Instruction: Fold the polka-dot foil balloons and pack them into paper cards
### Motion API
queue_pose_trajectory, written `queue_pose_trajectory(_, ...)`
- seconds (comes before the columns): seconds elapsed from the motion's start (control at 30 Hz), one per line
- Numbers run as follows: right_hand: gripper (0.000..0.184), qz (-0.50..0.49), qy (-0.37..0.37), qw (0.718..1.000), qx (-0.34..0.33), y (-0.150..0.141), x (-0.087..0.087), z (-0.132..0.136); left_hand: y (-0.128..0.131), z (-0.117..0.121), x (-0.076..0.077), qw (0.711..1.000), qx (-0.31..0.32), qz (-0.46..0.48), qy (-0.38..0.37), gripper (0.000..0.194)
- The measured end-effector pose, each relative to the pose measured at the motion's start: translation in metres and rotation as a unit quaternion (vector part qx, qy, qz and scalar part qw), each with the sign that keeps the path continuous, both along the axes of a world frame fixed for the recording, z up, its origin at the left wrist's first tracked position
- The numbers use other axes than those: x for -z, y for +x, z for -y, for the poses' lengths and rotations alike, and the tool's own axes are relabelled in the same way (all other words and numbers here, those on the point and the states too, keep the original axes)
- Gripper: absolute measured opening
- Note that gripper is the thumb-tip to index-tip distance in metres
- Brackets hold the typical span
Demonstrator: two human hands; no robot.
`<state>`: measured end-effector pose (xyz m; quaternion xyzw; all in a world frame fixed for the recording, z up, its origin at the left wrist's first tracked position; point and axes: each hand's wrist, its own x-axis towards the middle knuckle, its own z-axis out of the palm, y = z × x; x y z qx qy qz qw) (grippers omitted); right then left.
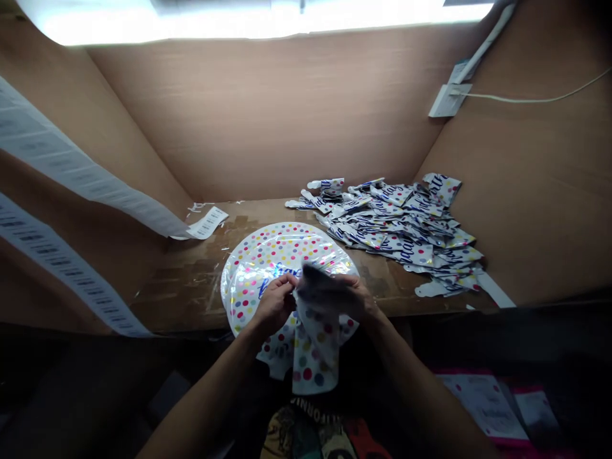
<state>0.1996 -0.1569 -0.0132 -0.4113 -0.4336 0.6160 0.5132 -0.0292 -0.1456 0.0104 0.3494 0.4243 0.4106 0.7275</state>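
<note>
Your left hand (276,306) pinches the top of a dotted foil sheet (315,357), your right hand (361,299) grips a dark, blurred part, probably of the same sheet, which hangs between your hands, over round dotted foils (261,245), a folded pile (396,223) beyond your right hand.

The held dotted piece (315,357) looks like smooth plastic film, the round sheets (268,245) at the front edge of the counter (189,274) are glossier, and the label strips (90,175) by its left edge seem matt paper.
</note>
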Motion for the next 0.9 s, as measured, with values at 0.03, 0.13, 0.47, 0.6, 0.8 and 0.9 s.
queue_pose_trajectory(0.03,0.012,0.042,0.023,0.999,0.008,0.002,0.0,-0.003,-0.002,0.002,0.0,1.0,0.009,0.015,-0.025,0.027)
queue_pose_trajectory(0.13,0.016,0.117,0.07,0.99,0.022,0.007,0.002,-0.009,-0.005,0.012,0.002,0.994,0.099,-0.011,-0.053,0.04)
queue_pose_trajectory(0.47,0.04,-0.062,-0.097,0.989,-0.093,-0.005,0.021,0.028,-0.002,0.034,0.013,0.991,0.048,-0.094,0.08,0.043)
queue_pose_trajectory(0.6,0.016,-0.038,-0.048,0.998,-0.024,-0.001,0.013,0.029,-0.022,0.022,0.003,0.988,0.105,-0.067,0.086,0.034)
queue_pose_trajectory(0.8,0.011,0.105,0.043,0.982,-0.151,0.006,-0.004,0.017,-0.013,0.0,-0.021,0.898,0.291,-0.252,0.211,0.04)
queue_pose_trajectory(0.9,0.024,0.138,0.037,0.979,-0.147,-0.002,-0.009,0.014,0.005,-0.001,-0.03,0.809,0.269,-0.393,0.346,0.042)
